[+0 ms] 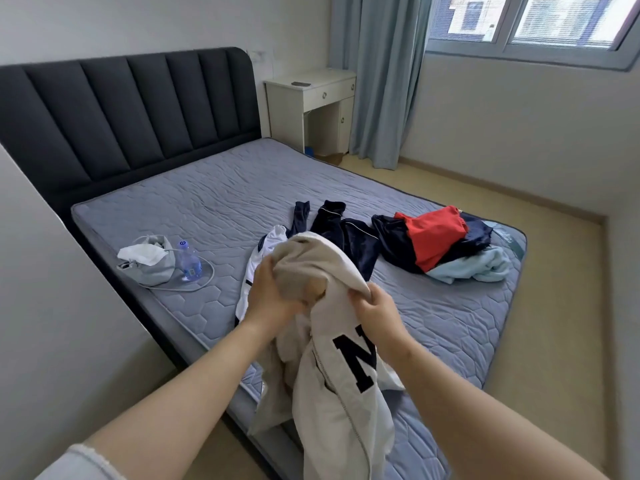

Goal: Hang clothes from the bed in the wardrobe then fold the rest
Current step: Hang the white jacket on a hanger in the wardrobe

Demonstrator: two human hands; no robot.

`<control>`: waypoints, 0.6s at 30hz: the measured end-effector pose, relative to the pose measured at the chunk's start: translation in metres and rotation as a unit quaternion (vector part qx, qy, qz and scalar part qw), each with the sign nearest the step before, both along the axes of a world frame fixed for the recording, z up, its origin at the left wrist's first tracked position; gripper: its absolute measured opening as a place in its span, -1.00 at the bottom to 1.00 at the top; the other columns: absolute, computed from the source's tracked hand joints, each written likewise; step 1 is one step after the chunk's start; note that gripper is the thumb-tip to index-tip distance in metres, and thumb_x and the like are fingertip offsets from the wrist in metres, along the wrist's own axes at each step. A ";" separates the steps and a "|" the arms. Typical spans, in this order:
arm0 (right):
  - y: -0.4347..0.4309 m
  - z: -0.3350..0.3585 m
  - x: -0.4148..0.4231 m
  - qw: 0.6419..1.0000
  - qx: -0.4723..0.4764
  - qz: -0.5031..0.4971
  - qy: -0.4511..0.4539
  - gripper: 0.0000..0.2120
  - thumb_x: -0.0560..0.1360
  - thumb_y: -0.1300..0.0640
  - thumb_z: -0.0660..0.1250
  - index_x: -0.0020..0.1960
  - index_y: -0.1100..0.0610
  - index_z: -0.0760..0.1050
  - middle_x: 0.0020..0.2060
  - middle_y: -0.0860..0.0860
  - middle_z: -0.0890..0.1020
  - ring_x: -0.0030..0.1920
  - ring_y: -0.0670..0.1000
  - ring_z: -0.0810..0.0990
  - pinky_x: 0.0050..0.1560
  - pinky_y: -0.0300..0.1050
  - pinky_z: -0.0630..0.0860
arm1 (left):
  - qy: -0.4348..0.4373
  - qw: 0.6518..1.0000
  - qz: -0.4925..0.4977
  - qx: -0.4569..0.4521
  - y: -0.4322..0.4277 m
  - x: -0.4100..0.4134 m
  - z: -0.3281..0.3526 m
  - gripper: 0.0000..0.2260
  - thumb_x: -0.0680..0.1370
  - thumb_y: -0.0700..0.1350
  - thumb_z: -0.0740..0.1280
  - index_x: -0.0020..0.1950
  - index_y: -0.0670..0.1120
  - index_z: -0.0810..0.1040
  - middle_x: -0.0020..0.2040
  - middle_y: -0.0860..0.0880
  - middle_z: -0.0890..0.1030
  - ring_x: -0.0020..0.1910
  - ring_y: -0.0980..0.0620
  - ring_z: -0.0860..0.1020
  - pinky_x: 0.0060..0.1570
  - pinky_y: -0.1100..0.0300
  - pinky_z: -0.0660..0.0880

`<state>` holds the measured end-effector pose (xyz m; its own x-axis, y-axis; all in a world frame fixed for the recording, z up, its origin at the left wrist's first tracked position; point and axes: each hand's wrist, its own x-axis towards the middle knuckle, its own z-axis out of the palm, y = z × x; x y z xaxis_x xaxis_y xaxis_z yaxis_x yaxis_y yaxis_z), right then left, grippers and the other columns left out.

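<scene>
While both hands [277, 292] grip it, the cream garment [332, 375] hangs above the bed [214, 202].

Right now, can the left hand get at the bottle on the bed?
Probably not yet: the left hand grips the cream top. The way itself looks free: nothing stands between it and the bottle beside the bag.

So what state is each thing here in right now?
cream sweatshirt, held up, bunched, unfolded
navy garment, lying unfolded on the mattress
red and navy pile, crumpled
light blue garment, crumpled
water bottle, standing, capped
grey bag, open
drawer, shut
curtain, drawn aside
</scene>
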<state>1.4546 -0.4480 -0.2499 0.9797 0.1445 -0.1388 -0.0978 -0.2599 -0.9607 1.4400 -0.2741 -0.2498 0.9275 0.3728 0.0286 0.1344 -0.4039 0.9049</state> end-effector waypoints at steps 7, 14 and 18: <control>0.021 0.055 0.023 0.990 0.127 -0.003 -0.065 -0.81 0.57 0.19 0.21 -0.05 0.34 0.46 -0.29 0.08 0.44 -0.28 -0.02 0.38 -0.30 -0.19 0.33 | 0.072 0.958 -0.275 -0.048 -0.017 -0.009 -0.004 0.23 0.01 0.22 0.56 0.36 0.34 -0.31 0.46 0.12 0.10 0.43 0.11 0.19 0.36 0.03 0.32; 0.016 0.065 0.022 0.988 0.149 0.044 -0.027 -0.90 0.53 0.20 0.27 -0.05 0.01 0.48 -0.27 -0.05 0.57 -0.31 -0.11 0.54 -0.37 -0.32 0.44 | 0.001 0.991 -0.074 -0.110 -0.031 0.000 0.009 -0.45 0.17 -0.02 0.43 0.15 -0.04 0.53 0.00 0.01 0.65 0.05 -0.02 0.59 0.09 0.02 0.52; 0.011 0.051 0.013 0.986 0.139 0.093 0.023 -0.69 0.45 0.18 0.40 0.09 -0.05 0.38 -0.06 -0.01 0.61 -0.09 -0.11 0.62 -0.24 -0.35 0.54 | -0.004 0.990 -0.055 -0.131 -0.041 -0.002 0.016 -0.57 0.26 -0.09 0.40 0.13 -0.06 0.56 -0.01 -0.03 0.66 0.00 -0.02 0.61 0.02 0.06 0.54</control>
<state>1.4672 -0.4367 -0.1992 0.9262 0.3600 -0.1120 -0.1185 -0.0040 -0.9930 1.4377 -0.3150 -0.2333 0.9628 0.2659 -0.0485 0.0958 -0.1679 0.9811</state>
